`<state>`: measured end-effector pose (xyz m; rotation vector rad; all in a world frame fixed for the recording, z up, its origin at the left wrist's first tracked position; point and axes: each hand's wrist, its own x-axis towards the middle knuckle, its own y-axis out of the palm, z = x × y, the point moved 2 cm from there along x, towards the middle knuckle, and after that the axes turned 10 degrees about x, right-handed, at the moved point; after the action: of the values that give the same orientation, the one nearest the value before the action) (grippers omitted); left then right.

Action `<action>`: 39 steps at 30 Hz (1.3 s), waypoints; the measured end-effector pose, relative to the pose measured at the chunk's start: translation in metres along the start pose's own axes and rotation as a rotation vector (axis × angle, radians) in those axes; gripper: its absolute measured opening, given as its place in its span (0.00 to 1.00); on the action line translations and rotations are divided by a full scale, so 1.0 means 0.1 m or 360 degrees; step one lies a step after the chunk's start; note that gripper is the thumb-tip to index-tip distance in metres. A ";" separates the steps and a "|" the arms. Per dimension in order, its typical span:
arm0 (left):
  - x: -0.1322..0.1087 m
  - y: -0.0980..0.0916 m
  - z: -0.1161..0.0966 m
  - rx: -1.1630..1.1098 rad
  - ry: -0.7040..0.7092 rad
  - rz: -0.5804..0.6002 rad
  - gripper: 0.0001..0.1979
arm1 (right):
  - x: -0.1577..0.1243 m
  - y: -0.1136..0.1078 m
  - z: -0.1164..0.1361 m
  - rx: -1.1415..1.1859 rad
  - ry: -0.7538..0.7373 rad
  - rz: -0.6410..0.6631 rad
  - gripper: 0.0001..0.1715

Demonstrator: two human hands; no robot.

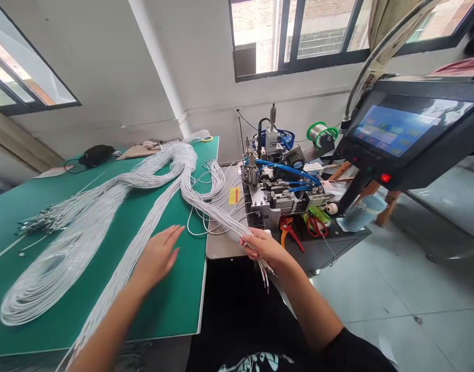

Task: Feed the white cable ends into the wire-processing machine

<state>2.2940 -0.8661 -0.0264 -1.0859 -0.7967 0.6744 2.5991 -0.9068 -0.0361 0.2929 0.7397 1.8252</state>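
A bundle of white cables (217, 214) runs from the table across to my right hand (264, 248), whose fingers are wrapped round it near the wire ends. Stripped tips with some red show below that hand. My left hand (158, 256) has its fingers stretched out and holds nothing; it hovers over or beside a second strand of white cables (149, 225) lying down the table, and I cannot tell if it touches them. Both strands come out of a clear plastic wrap (184, 155). Beside the grey plate, a few loose cables curl between table and machine.
A machine (283, 175) with blue air hoses stands ahead right, its screen (399, 126) on an arm. Orange-handled pliers (291, 232), red scissors (316, 226) and a blue container (364, 212) lie nearby. Wrapped cable coils (46, 279) cover the green table's (174, 310) left; a solder-like wire spool (321, 133) sits behind.
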 end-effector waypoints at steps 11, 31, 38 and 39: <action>1.13 0.27 -1.23 -0.0483 0.0644 -0.0608 0.14 | -0.29 0.06 -0.11 -0.1294 -0.0234 -0.0446 0.19; 0.99 0.37 -1.05 -0.0514 0.0572 -0.0986 0.18 | -0.20 -0.33 0.17 -0.1385 -0.0630 -0.0752 0.17; 0.99 0.37 -1.06 -0.0488 0.0579 -0.0962 0.15 | -0.11 -0.36 0.16 -0.1242 -0.0627 -0.0795 0.19; 1.00 0.36 -1.06 -0.0476 0.0586 -0.0956 0.15 | -0.10 -0.36 0.17 -0.1246 -0.0623 -0.0795 0.19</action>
<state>2.4335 -0.8270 -0.0649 -1.1166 -0.8573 -0.1550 2.6396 -0.9023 -0.0436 -0.0573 -0.1913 1.3843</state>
